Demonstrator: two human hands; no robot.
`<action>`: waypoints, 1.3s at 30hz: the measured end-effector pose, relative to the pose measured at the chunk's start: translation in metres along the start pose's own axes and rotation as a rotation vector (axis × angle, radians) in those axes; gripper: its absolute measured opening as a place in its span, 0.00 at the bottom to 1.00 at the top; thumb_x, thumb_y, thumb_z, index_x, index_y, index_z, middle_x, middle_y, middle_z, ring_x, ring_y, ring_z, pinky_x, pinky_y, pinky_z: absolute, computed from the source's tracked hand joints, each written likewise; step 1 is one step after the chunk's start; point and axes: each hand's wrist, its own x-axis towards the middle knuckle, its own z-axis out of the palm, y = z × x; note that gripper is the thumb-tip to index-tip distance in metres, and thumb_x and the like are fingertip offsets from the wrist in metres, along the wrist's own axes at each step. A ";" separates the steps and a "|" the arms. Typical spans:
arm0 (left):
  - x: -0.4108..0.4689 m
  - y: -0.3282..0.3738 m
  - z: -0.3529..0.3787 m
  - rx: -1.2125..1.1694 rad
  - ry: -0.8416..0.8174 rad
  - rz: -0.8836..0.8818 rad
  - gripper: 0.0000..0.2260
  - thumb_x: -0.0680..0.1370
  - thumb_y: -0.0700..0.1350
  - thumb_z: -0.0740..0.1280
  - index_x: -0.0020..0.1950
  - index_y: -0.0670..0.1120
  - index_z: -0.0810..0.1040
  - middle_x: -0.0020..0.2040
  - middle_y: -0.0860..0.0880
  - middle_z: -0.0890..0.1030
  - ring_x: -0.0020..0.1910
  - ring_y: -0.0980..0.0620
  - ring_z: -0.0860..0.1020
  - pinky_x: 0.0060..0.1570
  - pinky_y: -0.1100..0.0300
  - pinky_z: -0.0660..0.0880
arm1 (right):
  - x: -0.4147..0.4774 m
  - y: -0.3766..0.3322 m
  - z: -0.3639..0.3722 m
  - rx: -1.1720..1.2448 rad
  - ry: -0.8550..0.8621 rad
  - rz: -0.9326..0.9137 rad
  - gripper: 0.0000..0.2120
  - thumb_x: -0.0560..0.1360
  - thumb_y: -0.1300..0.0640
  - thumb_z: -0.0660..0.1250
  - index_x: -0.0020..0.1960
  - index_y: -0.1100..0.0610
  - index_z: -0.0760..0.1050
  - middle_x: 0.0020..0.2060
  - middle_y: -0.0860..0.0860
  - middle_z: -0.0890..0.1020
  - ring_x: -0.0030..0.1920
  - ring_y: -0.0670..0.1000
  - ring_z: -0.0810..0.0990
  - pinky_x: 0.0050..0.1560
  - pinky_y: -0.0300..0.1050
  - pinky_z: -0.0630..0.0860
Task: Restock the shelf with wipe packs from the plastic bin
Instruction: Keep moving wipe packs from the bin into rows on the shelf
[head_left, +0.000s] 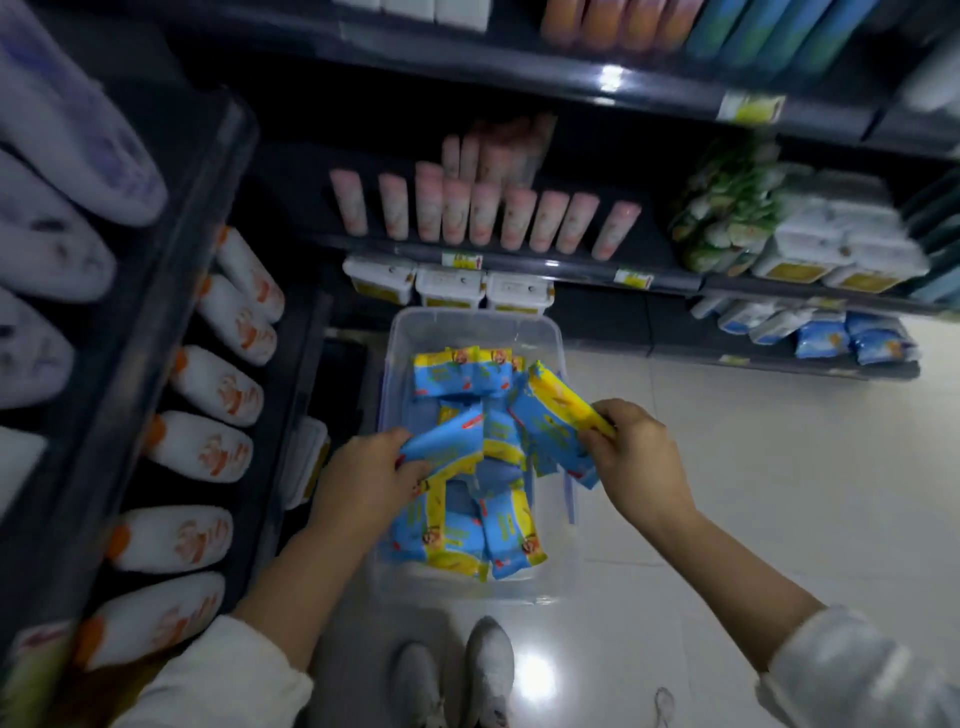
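the glossy pale tile floor (727, 467) carries a clear plastic bin (457, 332). a pair of white shoes (488, 670) stands just in front of the bin. behind the bin, white lidded tubs (449, 286) stand in a row. right of the bin, blue packs (852, 340) sit on a dark low shelf (779, 364).

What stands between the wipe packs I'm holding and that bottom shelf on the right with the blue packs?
Nothing visible. The left hand and right hand each grip a blue and yellow wipe pack above the clear plastic bin; only bare white floor tiles lie between it and the low dark shelf.
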 end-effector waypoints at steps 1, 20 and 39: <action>-0.005 0.005 -0.017 -0.006 0.044 -0.011 0.11 0.70 0.52 0.71 0.46 0.46 0.80 0.40 0.44 0.82 0.43 0.42 0.80 0.39 0.52 0.76 | 0.000 -0.012 -0.011 0.001 0.013 -0.019 0.07 0.72 0.61 0.66 0.49 0.57 0.77 0.45 0.55 0.81 0.45 0.59 0.78 0.43 0.48 0.72; -0.121 0.070 -0.276 0.202 0.462 0.061 0.07 0.74 0.53 0.67 0.48 0.53 0.78 0.41 0.50 0.81 0.44 0.48 0.78 0.35 0.57 0.67 | -0.027 -0.207 -0.140 0.210 0.104 -0.468 0.03 0.73 0.59 0.69 0.46 0.58 0.77 0.38 0.53 0.80 0.41 0.55 0.78 0.39 0.46 0.68; -0.369 0.108 -0.281 0.234 0.949 -0.615 0.10 0.75 0.52 0.68 0.54 0.53 0.78 0.44 0.53 0.73 0.43 0.52 0.74 0.44 0.51 0.75 | -0.110 -0.320 -0.147 0.348 -0.482 -1.180 0.03 0.73 0.61 0.68 0.46 0.60 0.76 0.36 0.54 0.77 0.39 0.54 0.74 0.40 0.48 0.65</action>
